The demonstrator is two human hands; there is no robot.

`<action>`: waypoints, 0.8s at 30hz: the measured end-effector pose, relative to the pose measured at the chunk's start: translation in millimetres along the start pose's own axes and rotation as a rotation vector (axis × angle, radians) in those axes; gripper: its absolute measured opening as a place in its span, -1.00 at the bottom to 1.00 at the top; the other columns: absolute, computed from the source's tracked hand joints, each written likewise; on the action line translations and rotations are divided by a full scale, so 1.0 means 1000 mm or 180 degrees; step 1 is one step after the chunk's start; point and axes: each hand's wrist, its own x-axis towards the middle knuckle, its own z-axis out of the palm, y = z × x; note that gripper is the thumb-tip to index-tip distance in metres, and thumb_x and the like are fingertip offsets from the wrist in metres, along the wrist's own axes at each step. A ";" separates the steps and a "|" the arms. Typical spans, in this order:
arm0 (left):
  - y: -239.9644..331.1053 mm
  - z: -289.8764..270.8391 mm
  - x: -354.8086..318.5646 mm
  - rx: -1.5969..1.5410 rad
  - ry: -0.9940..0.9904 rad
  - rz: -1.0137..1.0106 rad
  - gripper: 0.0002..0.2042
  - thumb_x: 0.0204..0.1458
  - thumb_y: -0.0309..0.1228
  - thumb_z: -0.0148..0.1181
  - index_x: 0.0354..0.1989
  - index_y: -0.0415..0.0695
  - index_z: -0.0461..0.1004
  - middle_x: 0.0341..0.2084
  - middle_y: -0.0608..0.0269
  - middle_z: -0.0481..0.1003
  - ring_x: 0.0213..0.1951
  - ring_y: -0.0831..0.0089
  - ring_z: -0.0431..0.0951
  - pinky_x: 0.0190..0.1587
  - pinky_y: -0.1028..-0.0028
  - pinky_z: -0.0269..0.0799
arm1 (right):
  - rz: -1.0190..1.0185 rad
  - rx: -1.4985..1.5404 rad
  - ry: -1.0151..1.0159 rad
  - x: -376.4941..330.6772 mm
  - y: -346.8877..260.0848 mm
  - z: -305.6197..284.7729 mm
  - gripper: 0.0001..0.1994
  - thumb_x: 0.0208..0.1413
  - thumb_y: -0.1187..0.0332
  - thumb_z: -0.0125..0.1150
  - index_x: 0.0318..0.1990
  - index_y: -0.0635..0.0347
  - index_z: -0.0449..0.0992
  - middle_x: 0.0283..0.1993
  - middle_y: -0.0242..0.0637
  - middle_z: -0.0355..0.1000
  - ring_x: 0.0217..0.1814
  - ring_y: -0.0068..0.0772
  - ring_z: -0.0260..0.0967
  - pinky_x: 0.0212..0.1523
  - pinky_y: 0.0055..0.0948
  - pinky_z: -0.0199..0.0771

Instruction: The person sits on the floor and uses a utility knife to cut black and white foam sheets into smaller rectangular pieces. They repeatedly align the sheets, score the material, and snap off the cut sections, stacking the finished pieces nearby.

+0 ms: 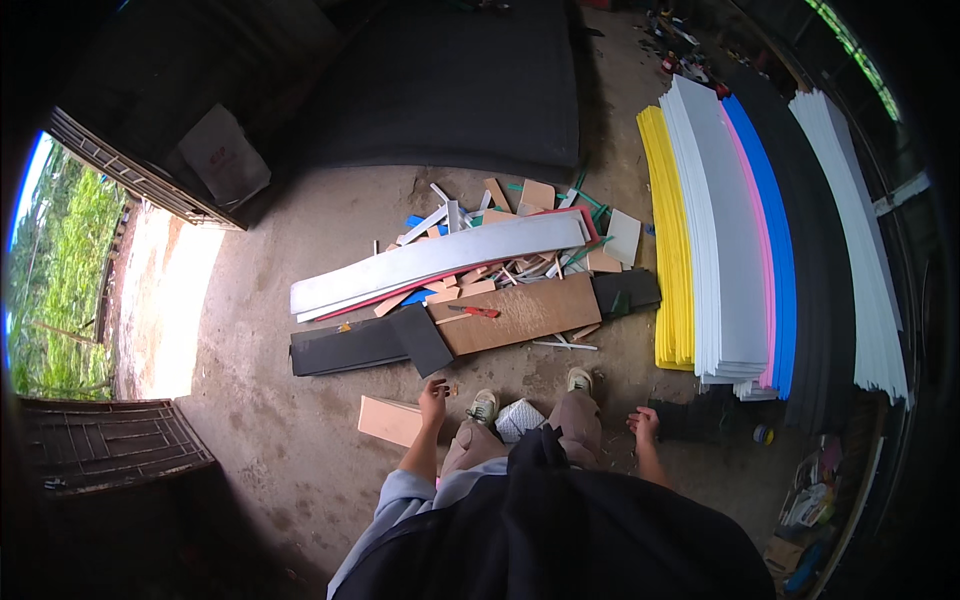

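My left hand (434, 402) hangs in front of me with its fingers loosely apart and nothing in it. It is nearest to a small black foam piece (422, 340) and a tan rectangular block (391, 420). My right hand (643, 424) is out to the right of my legs, its fingers apart and empty, near a dark item on the floor. Beyond my feet lies a brown board (530, 314) with a red-handled utility knife (474, 311) on it. A longer black foam strip (345, 348) extends left of the board.
Behind the board are long white sheets (430, 262) on a heap of offcuts. Tall stacks of yellow (668, 240), white (715, 230), blue (765, 250) and black sheets stand at the right. A silvery quilted packet (519, 421) lies between my feet. A barred gate (112, 446) is left.
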 end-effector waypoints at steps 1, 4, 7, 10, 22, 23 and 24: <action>0.001 -0.002 0.001 0.0034 0.0238 0.0028 -0.81 0.00 -0.51 -0.07 -0.23 -0.18 0.43 -0.42 0.13 0.51 -0.39 0.43 0.54 -0.32 0.50 0.41 | 0.0220 -0.0179 -0.0309 0.005 -0.004 0.020 -0.84 0.08 0.45 -0.18 -0.20 0.10 0.30 -0.50 -0.25 0.42 -0.59 -0.45 0.37 -0.60 -0.52 0.32; -0.005 0.012 -0.025 -0.0223 0.0952 -0.0209 -0.81 -0.01 -0.53 -0.06 -0.23 -0.18 0.43 -0.46 0.18 0.51 -0.40 0.47 0.52 -0.33 0.50 0.40 | 0.0636 -0.0925 -0.1608 0.044 -0.012 0.039 -0.82 0.08 0.46 -0.20 -0.17 0.15 0.29 -0.44 -0.22 0.42 -0.55 -0.44 0.39 -0.58 -0.54 0.34; -0.007 0.022 -0.064 0.0166 0.1550 -0.0638 -0.81 -0.01 -0.52 -0.06 -0.24 -0.14 0.45 -0.49 0.21 0.52 -0.40 0.49 0.52 -0.33 0.52 0.39 | 0.0141 -0.1410 -0.1987 0.096 -0.067 0.049 -0.81 0.09 0.45 -0.21 -0.16 0.19 0.28 -0.42 -0.21 0.41 -0.52 -0.45 0.39 -0.54 -0.57 0.35; -0.013 0.033 -0.092 0.0143 0.1752 -0.0837 -0.82 -0.01 -0.53 -0.05 -0.25 -0.14 0.45 -0.51 0.23 0.51 -0.41 0.52 0.51 -0.33 0.54 0.39 | -0.0027 -0.1288 -0.1806 0.151 -0.126 0.065 -0.82 0.09 0.45 -0.22 -0.18 0.21 0.29 -0.38 -0.20 0.42 -0.47 -0.47 0.40 -0.50 -0.60 0.35; 0.013 0.083 -0.025 0.0042 0.1685 -0.0783 -0.81 0.00 -0.55 -0.05 -0.22 -0.20 0.43 -0.43 0.20 0.51 -0.39 0.52 0.51 -0.30 0.53 0.41 | -0.0841 -0.1882 -0.1999 0.292 -0.184 0.201 -0.83 0.05 0.45 -0.16 -0.22 0.16 0.34 -0.44 -0.28 0.44 -0.54 -0.55 0.38 -0.57 -0.63 0.32; 0.007 0.085 -0.010 -0.0122 0.1660 -0.0723 -0.81 0.01 -0.54 -0.05 -0.21 -0.20 0.43 -0.43 0.20 0.51 -0.39 0.52 0.52 -0.30 0.53 0.41 | -0.0832 -0.1737 -0.2120 0.278 -0.182 0.224 -0.83 0.06 0.48 -0.18 -0.24 0.21 0.36 -0.46 -0.24 0.44 -0.56 -0.51 0.39 -0.56 -0.59 0.33; -0.003 0.087 0.006 -0.0298 0.1632 -0.0655 -0.81 0.01 -0.54 -0.05 -0.21 -0.20 0.43 -0.42 0.19 0.51 -0.38 0.51 0.52 -0.30 0.53 0.41 | -0.0857 -0.1609 -0.2308 0.264 -0.180 0.246 -0.84 0.06 0.48 -0.18 -0.24 0.21 0.35 -0.46 -0.24 0.43 -0.56 -0.52 0.38 -0.57 -0.61 0.30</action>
